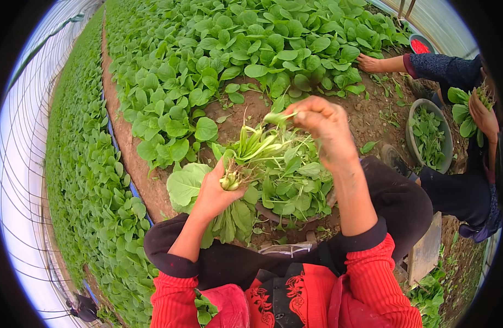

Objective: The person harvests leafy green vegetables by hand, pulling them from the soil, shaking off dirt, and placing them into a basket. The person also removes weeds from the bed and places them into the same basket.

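My left hand (213, 192) grips a bunch of leafy greens (257, 145), its pale stems and stringy roots showing above the fist and broad leaves hanging below. Just to the right and higher up, my right hand (325, 125) pinches a small pale-green leaf stalk (277, 118) between thumb and fingers. Beneath both hands, a round basin (302, 219) on the soil between my knees is heaped with loose green leaves (296, 180). Part of its rim is hidden by the leaves and my right forearm.
Rows of leafy plants (255, 37) grow ahead. At right, a co-worker's hand (369, 63) reaches to the bed, and the other hand (483, 112) holds greens. Beside them are a tub (410, 135) of leaves and a bowl (431, 47) with red items. A wooden board (425, 250) lies behind.
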{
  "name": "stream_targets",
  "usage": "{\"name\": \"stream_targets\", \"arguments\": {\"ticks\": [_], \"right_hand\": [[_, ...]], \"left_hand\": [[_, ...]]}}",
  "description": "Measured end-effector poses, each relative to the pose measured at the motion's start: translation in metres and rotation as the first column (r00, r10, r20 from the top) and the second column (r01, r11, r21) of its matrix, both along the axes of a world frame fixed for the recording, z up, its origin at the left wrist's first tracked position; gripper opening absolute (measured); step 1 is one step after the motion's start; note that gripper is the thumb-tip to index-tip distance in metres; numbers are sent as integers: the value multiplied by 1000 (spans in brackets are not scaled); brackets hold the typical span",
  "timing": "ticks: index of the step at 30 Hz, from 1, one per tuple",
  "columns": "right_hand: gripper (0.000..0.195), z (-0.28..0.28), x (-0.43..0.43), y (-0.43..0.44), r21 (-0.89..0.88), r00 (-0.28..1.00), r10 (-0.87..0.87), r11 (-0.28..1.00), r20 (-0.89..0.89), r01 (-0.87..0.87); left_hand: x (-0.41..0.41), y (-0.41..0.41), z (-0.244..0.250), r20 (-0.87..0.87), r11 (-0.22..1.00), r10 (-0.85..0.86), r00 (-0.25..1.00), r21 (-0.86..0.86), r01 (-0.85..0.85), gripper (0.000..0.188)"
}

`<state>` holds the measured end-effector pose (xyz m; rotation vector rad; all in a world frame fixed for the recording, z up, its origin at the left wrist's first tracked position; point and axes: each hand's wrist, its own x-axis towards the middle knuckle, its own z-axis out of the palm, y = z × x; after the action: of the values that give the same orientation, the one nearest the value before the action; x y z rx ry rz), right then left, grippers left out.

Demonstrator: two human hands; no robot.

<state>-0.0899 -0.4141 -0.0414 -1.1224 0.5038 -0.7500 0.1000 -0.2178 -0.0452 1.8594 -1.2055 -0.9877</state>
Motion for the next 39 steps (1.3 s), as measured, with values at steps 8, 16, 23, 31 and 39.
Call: {"name": "stream_targets", "arguments": {"ticks": [8, 16, 23, 31, 39], "right_hand": [[63, -30, -12, -2, -338, 841, 263, 827, -472, -449], [51, -29, 26, 30, 104, 819, 492, 836, 294, -539], [60, -35, 31, 35, 170, 918, 347, 909, 195, -380], [36, 37, -25, -5, -79, 993, 108, 991, 42, -105], [46, 72, 14, 94, -812, 827, -317, 524, -464, -255]], "left_hand": [[-14, 4, 15, -631, 992, 119, 766, 115, -59, 56], [-33, -4, 31, -831, 991, 125, 541, 131, -28, 52], [-30, -9, 24, -844, 985, 148, 516, 174, 1, 63], [-22, -22, 35, -775, 968, 131, 618, -35, -249, 88], [-16, -41, 35, -777, 811, 194, 599, -217, -544, 42]]}}
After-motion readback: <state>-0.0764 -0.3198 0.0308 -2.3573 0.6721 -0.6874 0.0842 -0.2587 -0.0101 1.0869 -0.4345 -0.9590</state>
